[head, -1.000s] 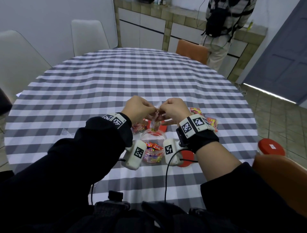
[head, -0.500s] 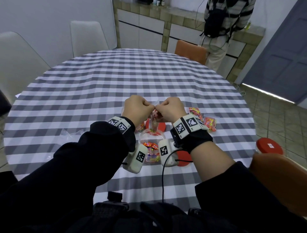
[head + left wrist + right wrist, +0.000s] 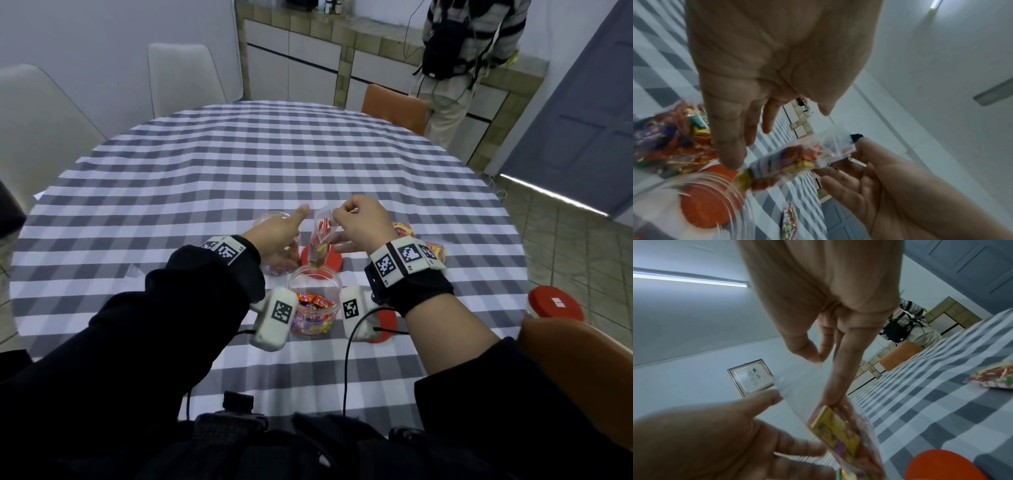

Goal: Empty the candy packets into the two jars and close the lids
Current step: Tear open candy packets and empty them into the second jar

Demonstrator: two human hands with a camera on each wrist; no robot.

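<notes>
Right hand [image 3: 359, 222] pinches packet [image 3: 320, 241]; left hand [image 3: 279, 236] beside

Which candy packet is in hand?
The clear candy packet pinched by the right hand, hanging over the near jar; the other packets lie on the tablecloth.

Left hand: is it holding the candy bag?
No, the left hand is open beside the candy bag; only the right hand pinches it.

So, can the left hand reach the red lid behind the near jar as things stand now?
Probably yes. The left hand is open and holds nothing, and the red lid lies close beside it; only the candy packet, pinched by the right hand, hangs over it.
</notes>
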